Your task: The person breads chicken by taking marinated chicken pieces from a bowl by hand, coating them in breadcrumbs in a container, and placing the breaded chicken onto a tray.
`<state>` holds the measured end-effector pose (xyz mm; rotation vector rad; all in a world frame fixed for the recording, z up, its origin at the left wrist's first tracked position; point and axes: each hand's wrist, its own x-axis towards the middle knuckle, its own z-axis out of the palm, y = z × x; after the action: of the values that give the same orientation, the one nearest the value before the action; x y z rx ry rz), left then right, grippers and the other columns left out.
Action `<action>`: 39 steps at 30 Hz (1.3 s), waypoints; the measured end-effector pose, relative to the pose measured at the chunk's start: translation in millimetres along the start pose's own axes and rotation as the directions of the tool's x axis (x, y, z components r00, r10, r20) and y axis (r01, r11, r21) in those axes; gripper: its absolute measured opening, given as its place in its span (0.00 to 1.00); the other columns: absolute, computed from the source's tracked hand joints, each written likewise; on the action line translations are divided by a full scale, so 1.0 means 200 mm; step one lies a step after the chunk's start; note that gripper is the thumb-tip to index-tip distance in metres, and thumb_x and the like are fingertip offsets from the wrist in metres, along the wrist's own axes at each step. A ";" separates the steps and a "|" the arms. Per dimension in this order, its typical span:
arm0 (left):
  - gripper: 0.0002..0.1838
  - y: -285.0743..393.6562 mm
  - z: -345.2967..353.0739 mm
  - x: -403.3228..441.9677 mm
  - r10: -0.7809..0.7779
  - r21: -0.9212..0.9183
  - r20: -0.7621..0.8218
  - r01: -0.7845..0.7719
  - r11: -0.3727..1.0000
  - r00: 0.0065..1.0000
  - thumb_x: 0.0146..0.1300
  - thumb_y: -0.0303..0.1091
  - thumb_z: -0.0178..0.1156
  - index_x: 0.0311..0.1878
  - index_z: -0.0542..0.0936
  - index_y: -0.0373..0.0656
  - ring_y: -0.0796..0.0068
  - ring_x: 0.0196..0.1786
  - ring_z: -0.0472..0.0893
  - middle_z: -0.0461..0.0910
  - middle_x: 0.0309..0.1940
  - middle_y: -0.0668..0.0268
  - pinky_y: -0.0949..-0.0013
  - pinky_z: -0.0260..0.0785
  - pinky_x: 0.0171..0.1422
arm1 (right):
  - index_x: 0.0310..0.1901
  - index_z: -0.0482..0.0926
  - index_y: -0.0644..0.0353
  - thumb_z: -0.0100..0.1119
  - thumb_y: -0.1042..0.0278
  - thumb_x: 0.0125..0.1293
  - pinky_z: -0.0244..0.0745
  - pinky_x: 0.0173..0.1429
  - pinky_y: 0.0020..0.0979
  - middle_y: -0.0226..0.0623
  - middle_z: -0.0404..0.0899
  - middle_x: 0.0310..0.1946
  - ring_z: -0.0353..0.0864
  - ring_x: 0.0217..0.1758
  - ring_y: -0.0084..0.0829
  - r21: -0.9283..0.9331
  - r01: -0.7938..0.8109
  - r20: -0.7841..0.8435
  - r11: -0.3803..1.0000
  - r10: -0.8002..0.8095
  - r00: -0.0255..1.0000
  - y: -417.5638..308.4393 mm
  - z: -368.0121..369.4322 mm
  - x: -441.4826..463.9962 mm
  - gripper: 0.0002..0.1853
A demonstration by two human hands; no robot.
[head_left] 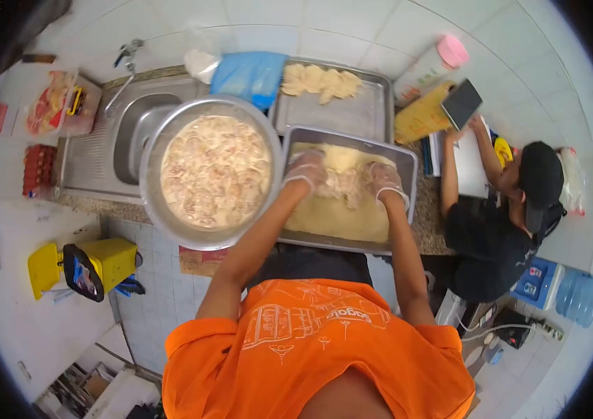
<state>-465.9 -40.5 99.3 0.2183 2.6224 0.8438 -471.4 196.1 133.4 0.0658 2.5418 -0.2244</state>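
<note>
Both my hands wear clear plastic gloves and are in a deep rectangular metal pan (415,167) of pale flour-like powder (338,222). My left hand (307,169) is at the pan's left side, by the powder. Opposite it, my right hand (385,183) reaches in from the right. Between them lie powder-coated pieces of raw meat (342,185). Blur and powder hide the fingers of both hands, so their grip is unclear. Left of the pan, a large round metal bowl (152,183) holds many meat pieces in a creamy liquid (216,171).
Behind the pan, a metal tray (377,115) carries coated pieces (321,82). A blue plastic bag (249,75) lies beside it. The sink (128,143) is at far left. A co-worker in a black cap (541,174) stands close on the right, near a yellow container (422,115).
</note>
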 end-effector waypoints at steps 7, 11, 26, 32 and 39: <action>0.39 -0.09 0.57 -0.34 -0.248 -0.077 0.463 0.317 0.945 0.851 0.58 0.56 0.53 0.66 0.62 0.39 0.51 0.64 0.66 0.65 0.62 0.45 0.59 0.55 0.69 | 0.62 0.65 0.63 0.48 0.37 0.60 0.63 0.63 0.45 0.56 0.66 0.60 0.66 0.64 0.51 0.272 -0.401 0.306 0.875 0.317 0.898 0.15 0.27 -0.36 0.38; 0.35 0.14 0.41 -0.34 -0.308 -0.328 0.359 0.428 0.842 0.881 0.58 0.52 0.54 0.61 0.65 0.35 0.50 0.58 0.71 0.69 0.58 0.47 0.57 0.61 0.63 | 0.61 0.65 0.67 0.47 0.40 0.62 0.64 0.62 0.45 0.59 0.65 0.60 0.66 0.63 0.51 0.809 -0.536 0.504 0.242 0.183 0.844 0.18 0.50 -0.27 0.37; 0.43 0.11 0.31 -0.15 0.006 0.332 0.406 -0.154 0.931 0.914 0.60 0.59 0.44 0.70 0.54 0.35 0.51 0.75 0.34 0.40 0.72 0.46 0.48 0.20 0.75 | 0.70 0.49 0.60 0.46 0.61 0.63 0.44 0.74 0.42 0.49 0.49 0.71 0.48 0.74 0.44 -0.096 0.194 0.000 0.976 -0.195 0.981 -0.16 0.32 -0.14 0.35; 0.37 0.15 0.20 -0.08 -0.074 0.349 0.538 -0.142 0.926 0.840 0.59 0.49 0.46 0.71 0.54 0.44 0.57 0.73 0.49 0.48 0.71 0.47 0.57 0.38 0.76 | 0.70 0.50 0.54 0.48 0.49 0.63 0.38 0.75 0.43 0.49 0.42 0.72 0.42 0.75 0.47 -0.387 0.549 0.362 0.740 -0.426 0.829 -0.07 0.32 0.14 0.37; 0.22 -0.06 0.27 -0.05 -0.001 0.155 0.265 -0.042 0.987 0.964 0.59 0.39 0.54 0.56 0.71 0.42 0.54 0.52 0.75 0.75 0.49 0.51 0.59 0.68 0.58 | 0.61 0.68 0.51 0.55 0.54 0.59 0.56 0.70 0.35 0.46 0.55 0.69 0.58 0.70 0.41 0.002 0.330 0.240 0.944 -0.321 0.916 0.03 0.19 0.05 0.27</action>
<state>-436.2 -23.7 54.0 0.3752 2.4380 0.5664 -458.2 196.3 95.8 -0.3821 2.3027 -0.2934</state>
